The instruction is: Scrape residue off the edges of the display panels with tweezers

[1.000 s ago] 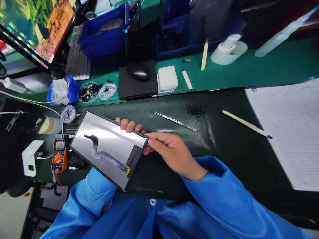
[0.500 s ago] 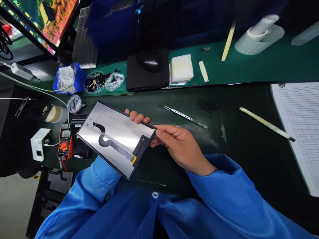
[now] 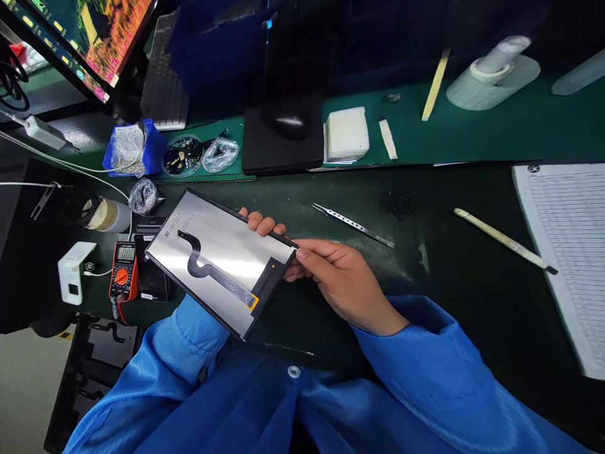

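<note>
A dark green mat (image 3: pixel 454 302) covers the bench, with a brighter green shelf (image 3: pixel 510 129) along its far side. A person in a blue smock (image 3: pixel 425 359) sits at the near edge. At far left stands a monitor (image 3: pixel 80 38) beside a keyboard (image 3: pixel 164 79), and to their right a black mouse (image 3: pixel 286 120) sits on a black pad (image 3: pixel 283 157). A lined paper sheet (image 3: pixel 562 252) lies at right on the mat.

Left of centre above the mat, a rectangular display panel (image 3: pixel 236 243) is held tilted, its silver back facing up. A black flex cable (image 3: pixel 203 268) snakes across it to a small orange-edged connector (image 3: pixel 254 303) near its near corner. The right hand (image 3: pixel 345 284) pinches the panel's right end, thumb pressed on the silver face and fingers beneath. Fingers curl over the far long edge, pressed together; they look like the left hand (image 3: pixel 259 222), though the panel hides the rest of it.

Just left of the panel sits a digital multimeter (image 3: pixel 123 271). Just right of it, a perforated steel strip (image 3: pixel 352 225) lies on the mat, with a cream stick (image 3: pixel 503 238) farther right. A white foam block (image 3: pixel 346 133) rests on the shelf, and a small round dish of parts (image 3: pixel 182 157) sits at the shelf's left end.
</note>
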Demonstrator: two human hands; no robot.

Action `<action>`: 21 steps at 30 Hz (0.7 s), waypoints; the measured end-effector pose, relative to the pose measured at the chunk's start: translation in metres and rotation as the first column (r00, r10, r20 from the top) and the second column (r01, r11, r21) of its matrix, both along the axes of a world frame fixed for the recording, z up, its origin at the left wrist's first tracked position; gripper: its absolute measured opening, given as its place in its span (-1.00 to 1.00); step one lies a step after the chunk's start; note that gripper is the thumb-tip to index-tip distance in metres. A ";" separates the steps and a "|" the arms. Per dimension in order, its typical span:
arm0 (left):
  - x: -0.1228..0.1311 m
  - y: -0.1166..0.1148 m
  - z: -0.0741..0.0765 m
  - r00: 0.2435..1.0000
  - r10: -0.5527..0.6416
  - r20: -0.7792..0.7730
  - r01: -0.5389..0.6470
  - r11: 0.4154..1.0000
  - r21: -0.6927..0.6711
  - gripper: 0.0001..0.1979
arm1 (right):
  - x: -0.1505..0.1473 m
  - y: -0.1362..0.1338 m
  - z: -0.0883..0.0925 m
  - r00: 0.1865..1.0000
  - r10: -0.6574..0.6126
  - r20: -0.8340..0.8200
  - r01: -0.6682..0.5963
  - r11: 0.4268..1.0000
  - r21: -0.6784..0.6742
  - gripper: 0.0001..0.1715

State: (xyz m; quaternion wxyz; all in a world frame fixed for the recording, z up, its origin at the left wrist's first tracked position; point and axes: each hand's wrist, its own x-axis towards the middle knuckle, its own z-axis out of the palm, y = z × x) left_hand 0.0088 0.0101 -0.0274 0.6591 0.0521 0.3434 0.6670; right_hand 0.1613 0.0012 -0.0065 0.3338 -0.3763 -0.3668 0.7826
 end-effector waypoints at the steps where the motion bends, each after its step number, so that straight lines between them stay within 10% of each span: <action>1: 0.000 0.000 0.000 0.999 -0.006 0.037 0.006 1.000 0.009 -0.56 | 0.000 0.000 0.000 1.000 0.001 -0.004 -0.001 1.000 0.001 -0.56; 21: -0.017 -0.006 0.026 0.951 -0.306 0.051 0.297 0.946 0.130 -0.45 | 0.007 0.001 0.013 0.975 0.207 0.076 -0.219 0.941 0.256 -0.62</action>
